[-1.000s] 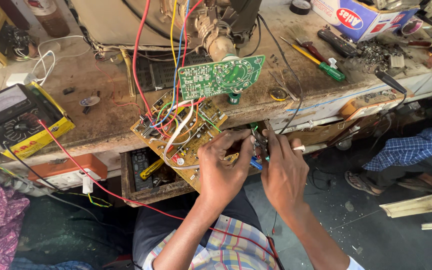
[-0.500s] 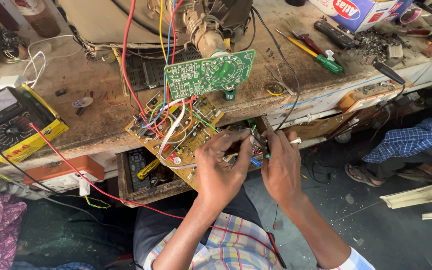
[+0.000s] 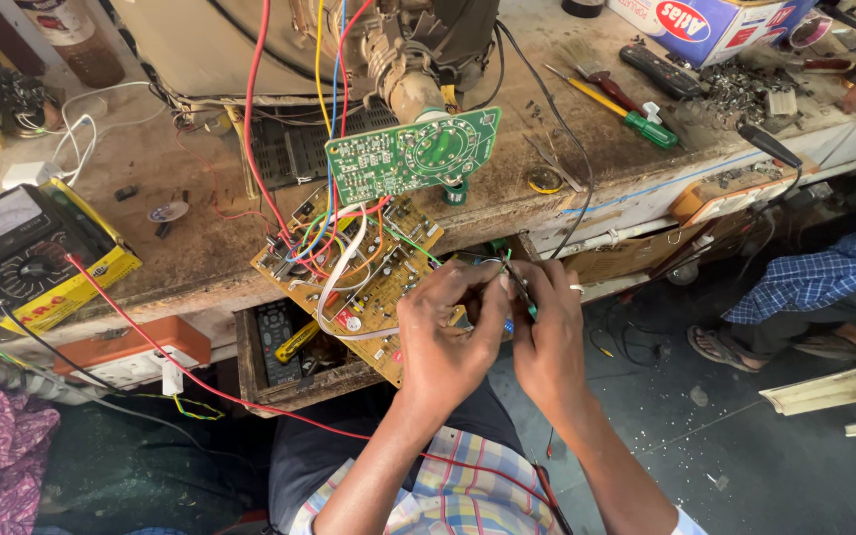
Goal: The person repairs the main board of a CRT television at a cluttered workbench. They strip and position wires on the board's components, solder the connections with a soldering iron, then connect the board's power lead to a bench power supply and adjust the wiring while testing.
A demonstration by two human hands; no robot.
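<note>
Both hands stay at the bench edge, barely shifted. Left hand [image 3: 445, 342] pinches the yellow circuit board [image 3: 359, 277] corner; right hand [image 3: 547, 337] grips a small dark component [image 3: 519, 287] beside it. Green board [image 3: 413, 154] unchanged above.

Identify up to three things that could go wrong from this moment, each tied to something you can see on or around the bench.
1. The tan circuit board overhangs the bench edge; pressure from the left hand or right hand might tip it into the open drawer.
2. The coloured wires are tangled; a tug could strain their joints.
3. The red lead hangs across the lap and may snag.
</note>
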